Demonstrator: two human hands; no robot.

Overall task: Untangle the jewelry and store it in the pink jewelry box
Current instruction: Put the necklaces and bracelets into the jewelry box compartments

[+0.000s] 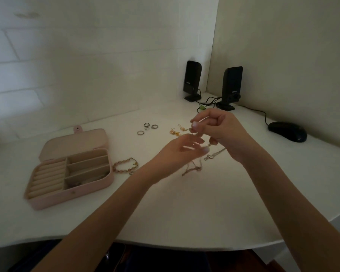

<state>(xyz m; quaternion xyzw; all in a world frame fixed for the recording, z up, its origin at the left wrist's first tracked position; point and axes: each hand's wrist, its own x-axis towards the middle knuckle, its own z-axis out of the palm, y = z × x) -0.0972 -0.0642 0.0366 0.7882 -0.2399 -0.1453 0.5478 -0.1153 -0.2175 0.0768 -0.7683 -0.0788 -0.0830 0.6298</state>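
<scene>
Nearest me, my left hand point(182, 152) hovers with fingers loose while my right hand point(217, 130) pinches a tangled chain point(192, 167) above the table point(185, 213).

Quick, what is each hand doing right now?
Left hand: blurred, fingers spread, cannot tell if holding.
Right hand: fingers curled, pinching a thin tangled chain.

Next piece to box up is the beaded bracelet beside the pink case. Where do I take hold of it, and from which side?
Pinch the beaded bracelet on its far bead arc, coming straight down from above. It lies flat on the table as an open loop, so fingertips fit either side of the strand there. Its right end looks bunched with a gold chain or clasp, and the pink jewelry box wall crowds its left.
</scene>
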